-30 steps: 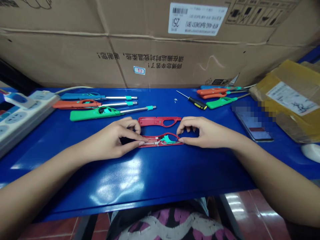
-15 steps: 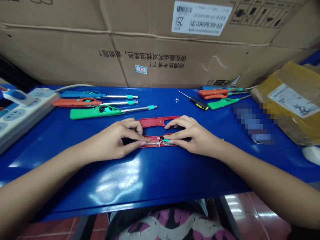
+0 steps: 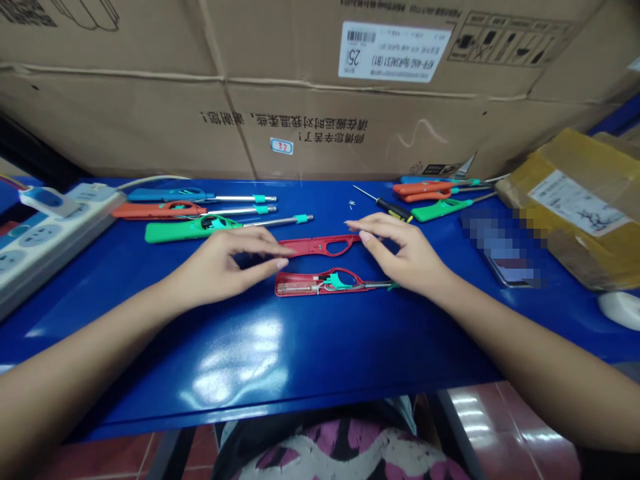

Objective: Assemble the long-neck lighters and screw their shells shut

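The open half of a red long-nosed lighter (image 3: 295,287) lies on the blue table, with a clear fuel tank, white tube, green trigger and metal nozzle inside. Beyond it is the matching red handle cover (image 3: 313,246), inner side up. My left hand (image 3: 225,263) is over the cover's left end, fingers stretched out and thumb apart. At the cover's right end is my right hand (image 3: 405,250), its thumb and fingers spread around the tip. Whether either hand presses on the cover, I cannot tell.
Blue, orange and green lighters (image 3: 180,230) lie at the back left beside a white power strip (image 3: 55,230). Several lighter covers (image 3: 435,210), a screwdriver (image 3: 395,209), a phone (image 3: 505,250) and a yellow-taped parcel (image 3: 560,200) are on the right. A large cardboard box (image 3: 165,127) stands behind.
Both hands have let go of the open lighter half and moved away from it to the two ends of the red cover. The parts inside the half now show.
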The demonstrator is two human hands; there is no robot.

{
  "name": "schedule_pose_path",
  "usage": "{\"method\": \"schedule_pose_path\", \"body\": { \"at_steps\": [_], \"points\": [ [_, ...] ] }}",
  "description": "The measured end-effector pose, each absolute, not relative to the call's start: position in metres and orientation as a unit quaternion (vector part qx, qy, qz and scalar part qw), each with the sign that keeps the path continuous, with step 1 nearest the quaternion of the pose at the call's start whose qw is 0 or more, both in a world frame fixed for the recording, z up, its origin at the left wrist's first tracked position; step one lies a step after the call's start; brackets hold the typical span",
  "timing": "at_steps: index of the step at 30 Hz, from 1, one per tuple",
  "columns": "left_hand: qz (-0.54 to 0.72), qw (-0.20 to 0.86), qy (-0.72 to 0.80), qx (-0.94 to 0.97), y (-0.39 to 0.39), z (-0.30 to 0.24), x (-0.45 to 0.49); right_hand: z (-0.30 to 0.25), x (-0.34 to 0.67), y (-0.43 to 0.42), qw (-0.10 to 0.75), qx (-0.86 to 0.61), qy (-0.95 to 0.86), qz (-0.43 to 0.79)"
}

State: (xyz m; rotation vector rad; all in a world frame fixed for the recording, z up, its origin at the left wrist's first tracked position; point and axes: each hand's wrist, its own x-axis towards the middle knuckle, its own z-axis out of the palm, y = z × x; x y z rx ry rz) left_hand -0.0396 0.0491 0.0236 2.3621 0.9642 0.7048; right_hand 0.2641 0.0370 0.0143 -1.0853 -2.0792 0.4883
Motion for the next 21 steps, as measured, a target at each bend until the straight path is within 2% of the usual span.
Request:
{"method": "schedule_pose_path", "body": {
  "at_steps": [2, 5, 9, 14, 21],
  "points": [
    [0.277, 0.17, 0.399, 0.858, 0.054, 0.02, -0.042, 0.013, 0.273, 0.044, 0.316, -0.441, -0.83, 0.132],
    [0.241, 0.076, 0.41, 0.876, 0.06, 0.013, -0.045, 0.008, 0.281, 0.051, 0.251, -0.441, -0.855, 0.105],
    [0.224, 0.116, 0.402, 0.88, 0.06, 0.008, -0.041, 0.005, 0.28, 0.051, 0.241, -0.422, -0.865, 0.123],
    [0.302, 0.2, 0.411, 0.837, 0.052, 0.009, -0.036, 0.013, 0.277, 0.048, 0.295, -0.438, -0.835, 0.152],
    [0.37, 0.06, 0.334, 0.865, 0.039, 0.021, -0.033, 0.036, 0.279, 0.038, 0.218, -0.484, -0.779, 0.332]
  ]
}}
